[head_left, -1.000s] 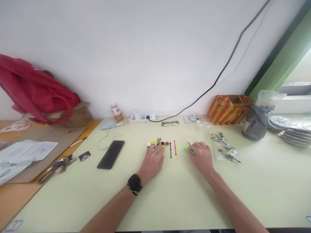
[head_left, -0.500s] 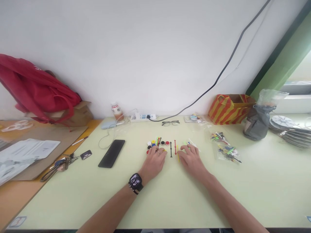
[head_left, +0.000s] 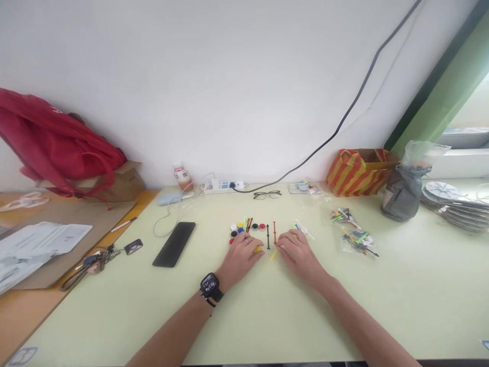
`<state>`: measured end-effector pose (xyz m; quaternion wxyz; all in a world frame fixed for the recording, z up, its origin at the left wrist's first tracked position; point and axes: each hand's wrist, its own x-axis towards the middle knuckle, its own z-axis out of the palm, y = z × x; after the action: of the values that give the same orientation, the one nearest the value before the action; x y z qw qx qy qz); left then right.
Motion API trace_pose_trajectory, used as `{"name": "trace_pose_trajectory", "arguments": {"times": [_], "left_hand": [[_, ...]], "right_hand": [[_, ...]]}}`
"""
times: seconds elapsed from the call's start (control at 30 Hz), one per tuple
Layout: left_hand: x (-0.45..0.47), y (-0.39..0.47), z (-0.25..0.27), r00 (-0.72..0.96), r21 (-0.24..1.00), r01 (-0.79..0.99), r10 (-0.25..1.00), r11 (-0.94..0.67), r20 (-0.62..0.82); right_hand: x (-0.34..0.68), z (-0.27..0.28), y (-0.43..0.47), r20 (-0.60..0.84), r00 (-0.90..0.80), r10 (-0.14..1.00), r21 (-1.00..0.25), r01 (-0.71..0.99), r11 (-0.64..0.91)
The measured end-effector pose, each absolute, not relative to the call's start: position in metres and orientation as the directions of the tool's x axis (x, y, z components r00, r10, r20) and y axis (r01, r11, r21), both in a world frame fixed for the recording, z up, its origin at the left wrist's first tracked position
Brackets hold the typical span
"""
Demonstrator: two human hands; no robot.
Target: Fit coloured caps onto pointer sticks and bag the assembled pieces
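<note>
My right hand (head_left: 300, 251) pinches a thin yellow plastic stick (head_left: 273, 255), tilted with its lower end toward the left. My left hand (head_left: 240, 257), wearing a ring and a watch, has thumb and fingers closed around a small yellow disc (head_left: 257, 249). Between the hands lie a black double-ended arrow stick (head_left: 268, 237) and a red arrow stick (head_left: 274, 229), side by side. Beyond my left fingers sit several small coloured discs, among them a black disc (head_left: 255, 227) and a red disc (head_left: 262, 227). Green, black and red sticks (head_left: 248, 224) bunch beside them.
White and blue sticks (head_left: 303, 228) lie past my right hand. Farther right are plastic bags of coloured parts (head_left: 359, 239), a grey bag (head_left: 403, 196) and a striped bag (head_left: 359, 173). A phone (head_left: 174, 244) lies left; glasses (head_left: 267, 194) and a power strip (head_left: 223, 187) line the wall.
The yellow stick in my right hand has swung from upright to a slant and shifted left. My left thumb has opened outward a little, and more of the yellow disc shows.
</note>
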<state>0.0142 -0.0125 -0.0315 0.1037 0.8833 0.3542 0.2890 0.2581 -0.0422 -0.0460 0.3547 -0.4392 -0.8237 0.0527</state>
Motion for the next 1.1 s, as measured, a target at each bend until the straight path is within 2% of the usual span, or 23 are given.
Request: {"name": "trace_pose_trajectory", "arguments": {"times": [0.13, 0.27, 0.37, 0.57, 0.77, 1.1], "left_hand": [[0.014, -0.012, -0.035, 0.554, 0.454, 0.526, 0.695, -0.719, 0.459], [0.015, -0.014, -0.037, 0.519, 0.597, 0.433, 0.728, -0.675, 0.447], [0.016, -0.014, -0.036, 0.491, 0.661, 0.368, 0.74, -0.654, 0.458], [0.019, -0.017, -0.027, 0.451, 0.694, 0.313, 0.744, -0.649, 0.493], [0.022, -0.022, -0.026, 0.464, 0.696, 0.261, 0.719, -0.669, 0.517], [0.024, -0.021, -0.027, 0.467, 0.71, 0.21, 0.707, -0.672, 0.531]], "right_hand": [[0.251, -0.037, -0.049, 0.533, -0.274, 0.8, -0.546, 0.612, 0.573], [0.245, -0.033, -0.056, 0.425, -0.162, 0.89, -0.731, 0.518, 0.444], [0.241, -0.032, -0.058, 0.366, -0.176, 0.914, -0.82, 0.402, 0.407], [0.234, -0.035, -0.056, 0.371, -0.263, 0.891, -0.843, 0.306, 0.442], [0.23, -0.04, -0.056, 0.338, -0.293, 0.894, -0.874, 0.254, 0.414], [0.23, -0.039, -0.057, 0.318, -0.283, 0.905, -0.872, 0.287, 0.396]]}}
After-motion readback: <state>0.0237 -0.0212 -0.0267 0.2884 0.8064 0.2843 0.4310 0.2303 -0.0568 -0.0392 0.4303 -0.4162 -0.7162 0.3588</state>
